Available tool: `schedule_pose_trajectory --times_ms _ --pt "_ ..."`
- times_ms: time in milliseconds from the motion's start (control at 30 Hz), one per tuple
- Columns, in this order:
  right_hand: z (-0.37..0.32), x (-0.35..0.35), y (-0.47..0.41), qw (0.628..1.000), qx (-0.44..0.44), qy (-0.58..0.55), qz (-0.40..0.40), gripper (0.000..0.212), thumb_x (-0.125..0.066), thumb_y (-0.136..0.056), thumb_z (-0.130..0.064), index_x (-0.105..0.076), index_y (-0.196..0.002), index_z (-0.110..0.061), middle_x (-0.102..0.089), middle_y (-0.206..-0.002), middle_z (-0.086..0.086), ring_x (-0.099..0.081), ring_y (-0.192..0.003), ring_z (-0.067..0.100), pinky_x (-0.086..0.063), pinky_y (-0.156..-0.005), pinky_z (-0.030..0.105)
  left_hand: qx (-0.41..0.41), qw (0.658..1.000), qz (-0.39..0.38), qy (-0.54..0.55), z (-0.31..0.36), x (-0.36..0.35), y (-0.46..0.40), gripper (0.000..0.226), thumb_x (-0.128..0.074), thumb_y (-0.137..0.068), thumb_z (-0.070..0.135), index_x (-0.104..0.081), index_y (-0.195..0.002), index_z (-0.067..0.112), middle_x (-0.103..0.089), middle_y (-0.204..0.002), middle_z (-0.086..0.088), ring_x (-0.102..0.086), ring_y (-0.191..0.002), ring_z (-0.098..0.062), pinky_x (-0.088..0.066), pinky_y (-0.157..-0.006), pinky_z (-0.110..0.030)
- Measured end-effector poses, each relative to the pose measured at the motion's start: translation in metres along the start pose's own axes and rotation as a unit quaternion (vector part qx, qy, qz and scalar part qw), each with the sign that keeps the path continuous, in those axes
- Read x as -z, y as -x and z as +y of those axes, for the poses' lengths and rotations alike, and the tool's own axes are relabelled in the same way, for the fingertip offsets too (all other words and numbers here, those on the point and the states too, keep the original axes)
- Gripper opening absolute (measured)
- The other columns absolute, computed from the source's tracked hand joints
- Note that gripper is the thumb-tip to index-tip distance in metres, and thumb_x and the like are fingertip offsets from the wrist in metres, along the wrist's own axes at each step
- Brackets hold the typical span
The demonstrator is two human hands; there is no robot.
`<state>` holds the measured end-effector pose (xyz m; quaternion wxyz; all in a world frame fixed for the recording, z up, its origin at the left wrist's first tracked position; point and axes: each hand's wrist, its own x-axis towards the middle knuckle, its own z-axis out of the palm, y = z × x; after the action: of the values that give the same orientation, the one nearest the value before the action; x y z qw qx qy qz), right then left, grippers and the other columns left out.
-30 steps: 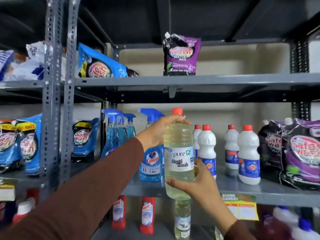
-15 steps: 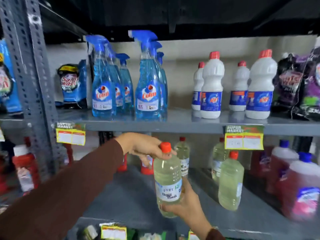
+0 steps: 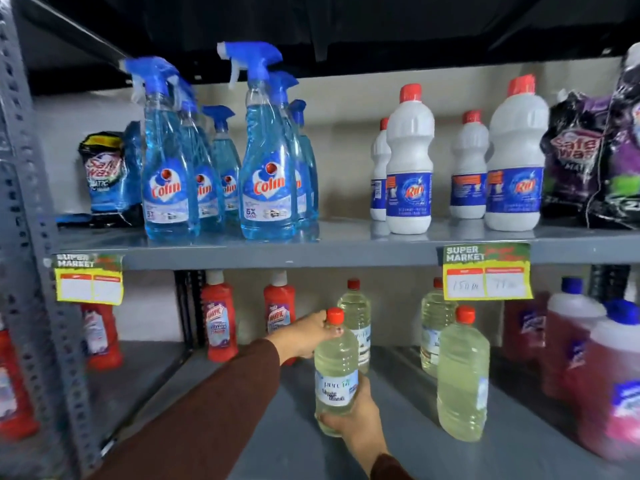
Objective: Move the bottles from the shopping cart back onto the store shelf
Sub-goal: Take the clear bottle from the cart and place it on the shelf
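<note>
Three pale bleach bottles (image 3: 462, 375) already stood on the lower shelf (image 3: 277, 441); the shopping cart was out of view, so what remained I could not tell. I judged this placement near done. The bottle in hand (image 3: 335, 372) was upright at the shelf, in front of another of its kind; whether its base touched, I could not tell. My left hand (image 3: 308, 336) was closed about its neck below the red cap, my right hand (image 3: 353, 415) wrapped round its base.
</note>
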<state>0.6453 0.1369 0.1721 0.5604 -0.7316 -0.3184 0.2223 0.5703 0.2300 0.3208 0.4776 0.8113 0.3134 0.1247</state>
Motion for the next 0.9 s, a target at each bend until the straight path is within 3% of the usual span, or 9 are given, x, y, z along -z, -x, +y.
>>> schedule_pose_trajectory --times_ms 100,167,233,367,433,567,700,800,900 --pt "0.005 -0.001 -0.005 1.0 -0.017 0.008 0.003 0.099 -0.087 -0.04 -0.038 -0.044 -0.129 -0.027 -0.072 -0.11 -0.007 -0.071 -0.098 0.016 -0.058 -0.088 0.033 -0.001 1.0 -0.007 0.016 -0.001 -0.004 -0.003 0.034 -0.055 -0.094 0.028 -0.05 -0.126 0.018 -0.06 -0.129 -0.002 -0.056 -0.108 -0.014 -0.045 -0.069 -0.021" --pt "0.004 0.001 -0.006 1.0 -0.017 -0.013 0.002 0.094 -0.091 -0.044 -0.029 -0.048 -0.127 -0.024 -0.071 -0.1 -0.013 -0.071 -0.087 0.006 -0.059 -0.073 0.019 -0.01 0.999 -0.015 0.029 0.0 -0.004 -0.006 0.035 -0.051 -0.097 0.023 -0.045 -0.131 0.015 -0.055 -0.131 0.004 -0.05 -0.109 -0.008 -0.045 -0.064 -0.014" --pt "0.002 0.003 -0.008 0.999 -0.023 -0.025 -0.002 0.085 -0.091 -0.052 -0.016 -0.046 -0.123 -0.028 -0.066 -0.091 -0.021 -0.063 -0.077 -0.007 -0.049 -0.052 0.004 -0.009 0.999 -0.031 0.043 0.001 -0.003 -0.006 0.038 -0.048 -0.098 0.02 -0.04 -0.135 0.018 -0.051 -0.129 0.009 -0.045 -0.114 -0.004 -0.044 -0.074 -0.013" --pt "-0.009 0.006 -0.008 0.998 -0.043 -0.044 -0.016 0.097 -0.088 -0.057 -0.008 -0.041 -0.14 -0.024 -0.067 -0.1 -0.014 -0.065 -0.082 -0.001 -0.053 -0.056 0.007 -0.01 0.997 -0.044 0.064 0.002 0.0 -0.012 0.043 -0.049 -0.097 0.018 -0.038 -0.138 0.015 -0.05 -0.137 0.005 -0.044 -0.124 -0.006 -0.032 -0.103 -0.023" --pt "-0.018 0.011 -0.005 0.997 -0.056 -0.041 -0.022 0.084 -0.083 -0.068 -0.006 -0.043 -0.14 -0.016 -0.066 -0.105 -0.006 -0.06 -0.077 -0.005 -0.045 -0.049 0.001 -0.015 0.997 -0.04 0.068 0.005 0.004 -0.016 0.042 -0.051 -0.096 0.015 -0.039 -0.136 0.011 -0.05 -0.137 0.002 -0.042 -0.126 -0.008 -0.031 -0.107 -0.023" --pt "-0.028 0.024 0.021 0.995 -0.085 -0.055 0.024 0.073 -0.079 -0.077 -0.001 -0.041 -0.139 -0.006 -0.062 -0.114 0.0 -0.065 -0.1 0.019 -0.051 -0.074 0.017 -0.022 0.994 -0.014 0.103 0.013 0.008 -0.005 0.045 -0.053 -0.093 0.003 -0.038 -0.136 0.001 -0.048 -0.136 -0.004 -0.043 -0.121 -0.013 -0.041 -0.09 -0.008" --pt "-0.041 0.019 0.069 0.992 -0.044 -0.068 0.094 0.061 -0.07 -0.089 -0.01 -0.042 -0.143 -0.016 -0.053 -0.122 -0.009 -0.055 -0.112 0.01 -0.044 -0.09 0.027 0.011 0.979 0.086 0.187 -0.029 0.012 0.035 0.051 -0.054 -0.094 0.01 -0.039 -0.142 0.005 -0.045 -0.145 -0.01 -0.041 -0.135 -0.018 -0.035 -0.101 -0.018" --pt "-0.043 -0.001 0.095 0.995 0.038 -0.042 0.077 0.04 -0.065 -0.091 -0.006 -0.054 -0.129 -0.016 -0.061 -0.117 -0.001 -0.058 -0.102 0.003 -0.047 -0.094 0.025 0.036 0.958 0.15 0.241 -0.098 0.014 0.094 0.038 -0.051 -0.093 -0.002 -0.05 -0.131 -0.002 -0.064 -0.12 -0.01 -0.061 -0.106 -0.004 -0.047 -0.076 -0.005" --pt "-0.034 -0.056 0.123 0.991 0.108 0.07 -0.032 0.035 -0.066 -0.089 -0.013 -0.061 -0.124 -0.015 -0.063 -0.117 -0.004 -0.061 -0.101 0.011 -0.045 -0.095 0.019 0.112 0.915 0.2 0.333 -0.185 0.032 0.186 0.028 -0.046 -0.092 -0.01 -0.063 -0.112 0.001 -0.075 -0.082 0.011 -0.066 -0.072 0.004 -0.051 -0.063 -0.011"
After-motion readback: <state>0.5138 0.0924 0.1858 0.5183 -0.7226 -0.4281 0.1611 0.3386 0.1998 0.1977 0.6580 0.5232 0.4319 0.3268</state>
